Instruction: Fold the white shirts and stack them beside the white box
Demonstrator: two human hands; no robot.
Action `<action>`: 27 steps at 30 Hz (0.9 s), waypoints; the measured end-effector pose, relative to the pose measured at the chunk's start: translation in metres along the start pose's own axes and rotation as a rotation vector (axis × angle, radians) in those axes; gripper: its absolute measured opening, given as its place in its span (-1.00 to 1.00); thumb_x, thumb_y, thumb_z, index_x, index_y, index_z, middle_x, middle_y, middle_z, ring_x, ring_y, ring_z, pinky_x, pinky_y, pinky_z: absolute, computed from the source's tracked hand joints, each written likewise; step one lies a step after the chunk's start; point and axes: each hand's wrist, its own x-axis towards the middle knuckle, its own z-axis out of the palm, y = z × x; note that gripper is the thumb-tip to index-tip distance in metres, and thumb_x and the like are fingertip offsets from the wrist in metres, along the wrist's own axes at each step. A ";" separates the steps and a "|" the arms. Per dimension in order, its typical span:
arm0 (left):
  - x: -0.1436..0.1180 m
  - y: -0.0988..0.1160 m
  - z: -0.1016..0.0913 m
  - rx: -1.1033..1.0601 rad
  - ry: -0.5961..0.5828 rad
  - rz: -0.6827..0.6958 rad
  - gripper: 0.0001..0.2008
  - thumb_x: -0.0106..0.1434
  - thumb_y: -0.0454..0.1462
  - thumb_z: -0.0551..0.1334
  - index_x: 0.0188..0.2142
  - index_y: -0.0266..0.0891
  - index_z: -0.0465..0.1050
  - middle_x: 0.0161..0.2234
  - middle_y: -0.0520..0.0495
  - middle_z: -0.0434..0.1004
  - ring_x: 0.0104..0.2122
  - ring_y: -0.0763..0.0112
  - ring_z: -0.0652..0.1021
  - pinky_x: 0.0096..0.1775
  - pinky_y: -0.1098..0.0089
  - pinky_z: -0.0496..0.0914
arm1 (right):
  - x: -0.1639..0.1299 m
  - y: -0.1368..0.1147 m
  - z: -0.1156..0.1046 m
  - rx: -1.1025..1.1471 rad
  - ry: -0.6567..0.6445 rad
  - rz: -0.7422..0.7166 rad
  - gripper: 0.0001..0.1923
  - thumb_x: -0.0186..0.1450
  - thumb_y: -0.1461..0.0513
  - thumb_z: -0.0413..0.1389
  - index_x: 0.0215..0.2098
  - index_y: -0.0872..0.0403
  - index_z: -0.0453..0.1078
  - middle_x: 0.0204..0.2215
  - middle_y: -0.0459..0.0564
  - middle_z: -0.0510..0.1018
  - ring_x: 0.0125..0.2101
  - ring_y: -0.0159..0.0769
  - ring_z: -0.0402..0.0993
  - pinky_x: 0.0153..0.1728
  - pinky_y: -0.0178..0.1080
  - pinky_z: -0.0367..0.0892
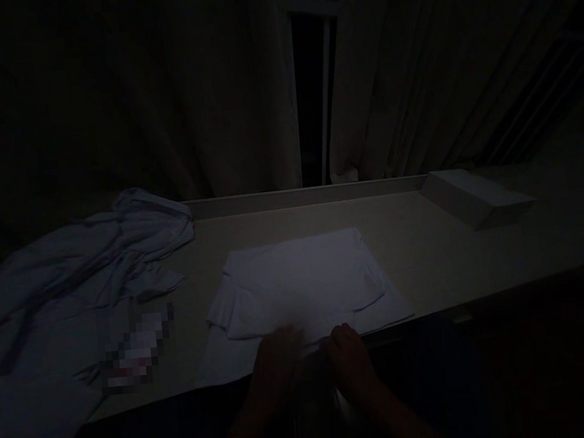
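Observation:
A white garment (pixel 302 279), perhaps a shirt, lies partly folded on a pale tabletop (pixel 408 256), its lower layers spreading toward the front edge. At the garment's near side, my left hand (pixel 278 356) is smeared by motion, and its fingers are hard to make out. A short way to its right, my right hand (pixel 349 354) has its fingers curled over the near edge of the cloth. Both forearms come in from below and are very dark.
Crumpled pale clothes (pixel 96 263) cover the left side. Beside them lies a pixelated item (pixel 137 348). A white box-like block (pixel 474 196) stands at the back right. Curtains (pixel 230 95) hang behind the raised back edge (pixel 310 197), with a gap showing a window frame (pixel 330 72).

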 end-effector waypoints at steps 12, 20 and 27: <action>-0.003 0.006 0.017 -0.051 0.038 -0.064 -0.55 0.25 -0.18 0.23 0.14 -0.07 0.36 0.07 -0.26 0.49 0.07 0.05 0.47 0.04 -0.01 0.33 | -0.007 0.007 0.013 -0.071 0.032 -0.038 -0.78 0.22 0.43 0.11 -0.25 0.01 0.37 -0.37 0.02 0.41 -0.32 -0.11 0.27 -0.28 -0.12 0.22; 0.002 0.006 0.015 -0.032 0.090 -0.061 -0.60 0.26 -0.18 0.24 0.09 -0.12 0.42 0.05 -0.19 0.52 0.06 0.13 0.47 0.06 0.09 0.30 | -0.013 0.013 0.017 -0.066 0.058 -0.106 -0.82 0.26 0.41 0.10 -0.21 0.06 0.39 -0.37 0.01 0.42 -0.34 -0.16 0.26 -0.27 -0.13 0.22; 0.003 0.009 0.001 -0.033 0.082 -0.010 -0.59 0.24 -0.11 0.27 0.06 -0.13 0.42 0.04 -0.16 0.53 0.05 0.12 0.47 0.07 0.10 0.27 | -0.017 0.016 -0.001 -0.040 0.058 -0.086 -0.80 0.40 0.23 0.04 -0.04 0.04 0.42 -0.25 0.06 0.51 -0.24 -0.16 0.39 -0.20 -0.12 0.29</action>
